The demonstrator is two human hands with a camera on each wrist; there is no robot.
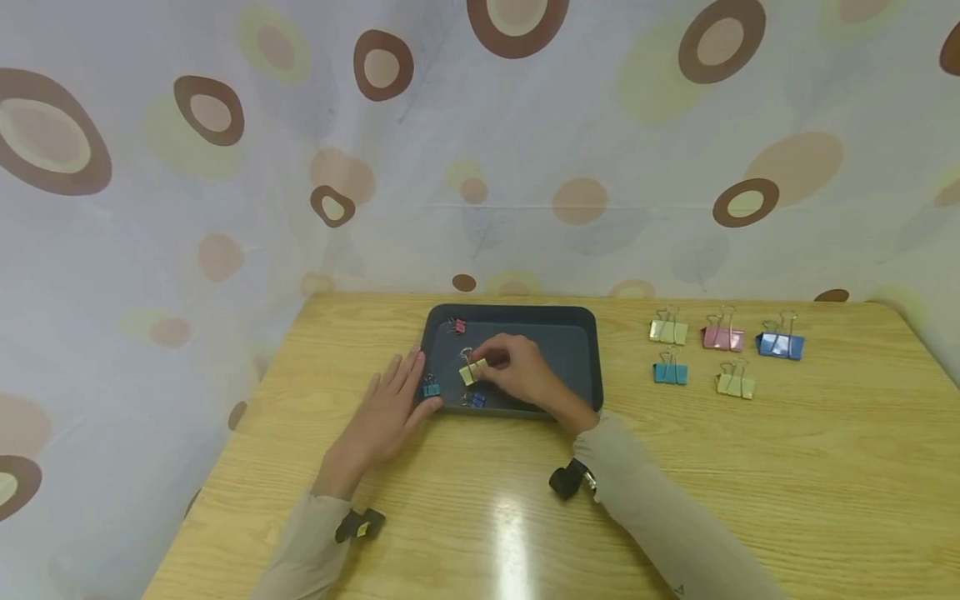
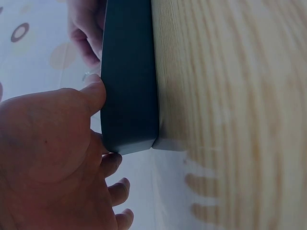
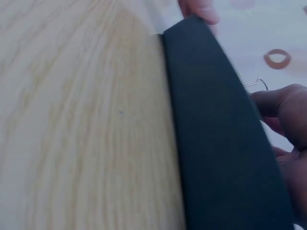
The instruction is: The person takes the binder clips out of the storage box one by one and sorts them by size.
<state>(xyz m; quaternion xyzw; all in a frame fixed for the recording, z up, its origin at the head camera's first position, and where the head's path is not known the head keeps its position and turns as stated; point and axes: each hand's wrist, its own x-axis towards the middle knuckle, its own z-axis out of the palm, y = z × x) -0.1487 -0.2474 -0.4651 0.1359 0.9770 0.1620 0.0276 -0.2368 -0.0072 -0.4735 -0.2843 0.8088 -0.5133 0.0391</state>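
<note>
In the head view my right hand (image 1: 517, 367) reaches into the dark tray (image 1: 566, 367) and pinches a yellow binder clip (image 1: 469, 372) between thumb and fingers. The clip's wire handles point up toward the back. My left hand (image 1: 386, 410) lies at the tray's front left corner, fingers extended along the left side and thumb at the front rim. Around the yellow clip lie a small teal binder clip (image 1: 431, 389), a small blue binder clip (image 1: 474, 401) and a small pink binder clip (image 1: 457, 326). The tray wall hides most of the clips from both wrist views.
On the wooden table (image 1: 675, 467), right of the tray, stand larger binder clips: a yellow one (image 1: 668, 332), a pink one (image 1: 723, 337), a blue one (image 1: 780, 345), a teal one (image 1: 670, 372) and another yellow one (image 1: 736, 384). A patterned curtain (image 1: 420, 167) hangs behind the table.
</note>
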